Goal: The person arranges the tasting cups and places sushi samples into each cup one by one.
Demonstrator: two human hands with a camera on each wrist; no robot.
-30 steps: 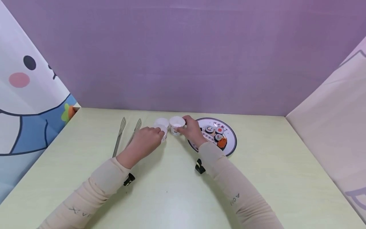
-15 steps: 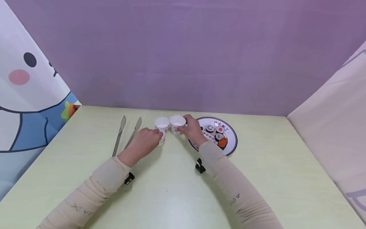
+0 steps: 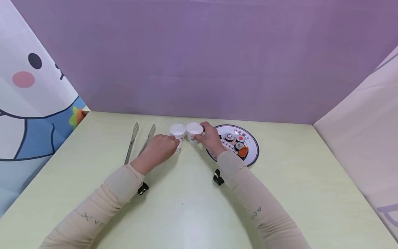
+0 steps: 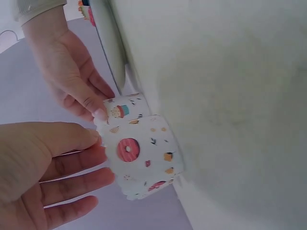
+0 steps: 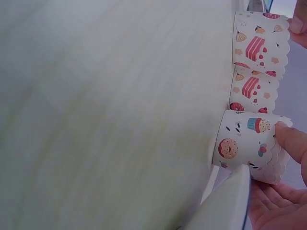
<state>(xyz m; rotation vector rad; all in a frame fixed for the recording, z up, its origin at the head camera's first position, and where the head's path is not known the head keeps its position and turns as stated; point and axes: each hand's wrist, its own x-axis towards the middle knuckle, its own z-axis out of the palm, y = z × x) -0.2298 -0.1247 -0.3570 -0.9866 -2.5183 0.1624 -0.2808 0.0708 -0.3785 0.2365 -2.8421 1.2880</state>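
Three white paper baking cups with scalloped rims and dessert prints stand close together at the back of the table. My left hand (image 3: 159, 149) pinches the rim of the nearest cup (image 3: 178, 147) between thumb and fingers. In the left wrist view, that cup (image 4: 148, 153) shows a pink doughnut print. Behind it is the second cup (image 3: 178, 129), partly covered in the head view. My right hand (image 3: 211, 140) holds the third cup (image 3: 193, 129), thumb on the near side. The right wrist view has this cup (image 5: 244, 141) upright beside the plate, with the other two beyond.
A round plate (image 3: 255, 156) with sushi pictures and a dark rim lies partly under my right wrist. Left of the cups lie metal tongs (image 3: 132, 142), partly hidden by my left hand. A purple panel (image 3: 199, 69) rises behind the table's back edge.
My left hand has drawn its cup towards me, away from the second cup, then slightly right. My right hand keeps hold of the third cup with little movement.
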